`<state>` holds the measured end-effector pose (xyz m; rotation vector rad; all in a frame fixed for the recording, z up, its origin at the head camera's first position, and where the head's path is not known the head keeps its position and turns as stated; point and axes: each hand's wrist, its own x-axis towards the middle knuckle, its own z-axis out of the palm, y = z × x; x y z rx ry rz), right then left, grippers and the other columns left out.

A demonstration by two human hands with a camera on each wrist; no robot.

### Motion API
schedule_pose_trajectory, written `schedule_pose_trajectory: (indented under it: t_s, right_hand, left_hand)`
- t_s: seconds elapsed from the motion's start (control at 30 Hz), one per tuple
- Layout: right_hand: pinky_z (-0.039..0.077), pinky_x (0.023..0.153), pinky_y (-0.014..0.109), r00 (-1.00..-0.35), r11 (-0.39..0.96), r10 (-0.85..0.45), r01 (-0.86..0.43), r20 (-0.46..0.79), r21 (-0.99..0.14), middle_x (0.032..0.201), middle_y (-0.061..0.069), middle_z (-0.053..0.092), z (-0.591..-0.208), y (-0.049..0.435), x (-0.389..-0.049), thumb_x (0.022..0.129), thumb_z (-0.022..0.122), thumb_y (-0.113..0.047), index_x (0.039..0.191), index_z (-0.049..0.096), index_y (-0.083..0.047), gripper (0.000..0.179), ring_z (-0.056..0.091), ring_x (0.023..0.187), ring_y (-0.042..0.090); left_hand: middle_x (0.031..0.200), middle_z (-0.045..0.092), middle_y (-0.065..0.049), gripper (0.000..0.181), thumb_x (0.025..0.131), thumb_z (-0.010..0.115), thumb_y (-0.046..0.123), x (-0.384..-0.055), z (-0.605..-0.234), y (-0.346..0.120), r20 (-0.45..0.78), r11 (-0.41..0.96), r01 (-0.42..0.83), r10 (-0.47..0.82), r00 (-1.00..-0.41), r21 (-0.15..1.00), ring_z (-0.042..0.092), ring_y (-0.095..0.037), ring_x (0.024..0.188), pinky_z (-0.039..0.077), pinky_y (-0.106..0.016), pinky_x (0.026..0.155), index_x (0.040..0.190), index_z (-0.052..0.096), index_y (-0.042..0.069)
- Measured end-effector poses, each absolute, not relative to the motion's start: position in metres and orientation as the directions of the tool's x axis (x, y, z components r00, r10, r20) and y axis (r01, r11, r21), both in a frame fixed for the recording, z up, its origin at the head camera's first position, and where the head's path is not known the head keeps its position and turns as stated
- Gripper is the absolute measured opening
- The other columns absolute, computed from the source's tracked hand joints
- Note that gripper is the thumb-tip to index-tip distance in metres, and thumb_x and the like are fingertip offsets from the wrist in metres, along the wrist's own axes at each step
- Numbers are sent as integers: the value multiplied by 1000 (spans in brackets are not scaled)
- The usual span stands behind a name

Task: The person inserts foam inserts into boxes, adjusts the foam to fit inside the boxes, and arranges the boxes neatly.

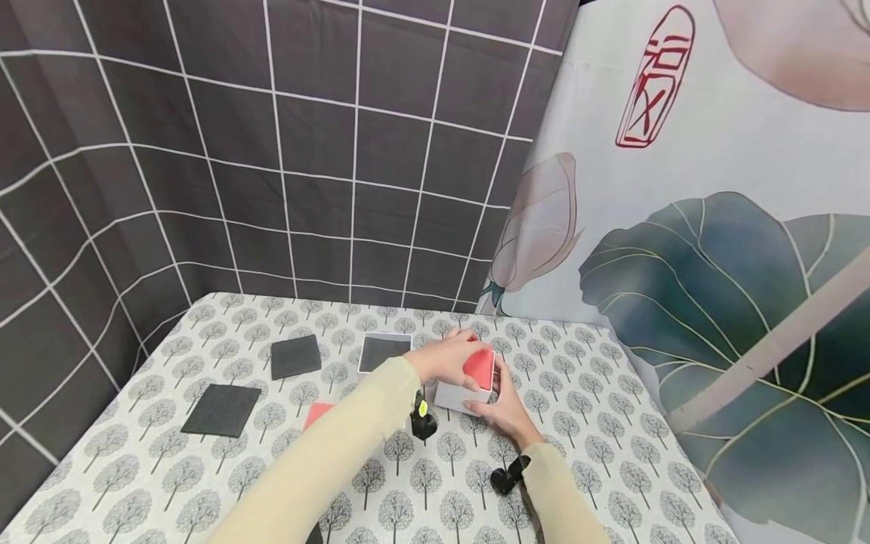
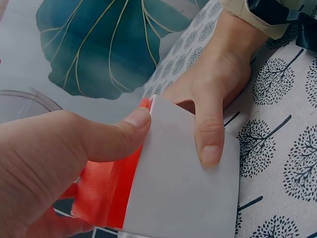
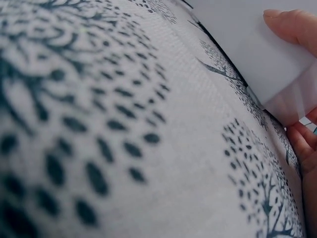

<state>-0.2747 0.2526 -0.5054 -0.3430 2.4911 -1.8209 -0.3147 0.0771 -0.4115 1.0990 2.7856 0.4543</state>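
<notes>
A red seal (image 1: 655, 77) with stylised characters is printed on the pale hanging (image 1: 591, 98), above the green leaf (image 1: 707, 279); none can be read.

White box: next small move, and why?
I'd probably have the left hand press the red piece farther in: it sticks out of the white box, and the right hand grips the box, which should brace it.

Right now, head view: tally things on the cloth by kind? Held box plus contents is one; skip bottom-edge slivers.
Black squares: 2
White-rimmed dark square: 1
Red piece, partly behind left sleeve: 1
Held white box: 1
Total: 5
</notes>
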Motion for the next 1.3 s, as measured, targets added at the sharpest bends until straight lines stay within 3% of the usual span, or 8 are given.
schedule_pose_trajectory:
  t_s: [0.37, 0.57, 0.73, 0.8, 0.9, 1.03, 1.3]
  right_hand:
    - [25, 105, 55, -978, 334, -190, -144, 83, -932, 136, 17, 42, -502, 247, -271, 66, 83, -17, 145, 17, -14, 103, 43, 121, 32]
    - [26, 105, 54, -980, 325, -185, -131, 73, -937, 135, 16, 43, -502, 248, -272, 65, 83, -15, 145, 17, -16, 104, 45, 119, 31]
    - [27, 104, 54, -978, 312, -194, -139, 81, -940, 136, 16, 42, -502, 248, -273, 66, 83, -16, 146, 17, -17, 104, 45, 120, 31]
    - [27, 105, 53, -977, 309, -196, -141, 82, -941, 137, 16, 42, -502, 248, -272, 66, 83, -16, 146, 17, -17, 104, 44, 120, 31]
    - [29, 104, 52, -977, 305, -197, -139, 80, -942, 137, 17, 41, -501, 248, -272, 67, 83, -16, 146, 16, -17, 104, 44, 121, 31]
    - [29, 105, 50, -978, 304, -192, -141, 84, -942, 137, 18, 40, -501, 247, -271, 67, 83, -15, 146, 16, -16, 103, 44, 121, 31]
    - [33, 102, 50, -978, 311, -196, -129, 70, -942, 140, 18, 36, -501, 250, -272, 67, 83, -17, 147, 14, -17, 105, 44, 121, 31]
  left_hand:
    - [128, 44, -1, 71, 74, 76, 39, -316, -411, 79, -44, 682, 639, 695, -718, 355, 36, -15, 109, 45, -22, 74, 135, 47, 17]
    - [130, 43, -1, 68, 76, 74, 39, -318, -414, 79, -41, 674, 630, 695, -718, 386, 36, -16, 112, 44, -24, 80, 135, 47, 16]
    - [140, 40, -5, 66, 79, 71, 38, -318, -418, 80, -32, 684, 615, 679, -734, 392, 36, -21, 121, 44, -34, 92, 136, 46, 16]
    - [142, 38, -7, 65, 80, 70, 37, -318, -420, 81, -23, 686, 613, 673, -739, 391, 35, -23, 124, 40, -38, 98, 136, 46, 15]
    - [144, 37, -8, 62, 82, 68, 35, -317, -423, 82, -14, 690, 613, 669, -744, 384, 32, -25, 129, 25, -46, 108, 136, 46, 15]
    - [145, 36, -7, 60, 83, 67, 33, -315, -425, 82, -5, 689, 610, 664, -748, 393, 28, -26, 132, 6, -53, 111, 136, 47, 14]
    - [149, 30, -4, 56, 87, 61, 36, -312, -426, 85, -31, 703, 616, 668, -744, 356, 24, -26, 135, 0, -54, 110, 138, 46, 16]
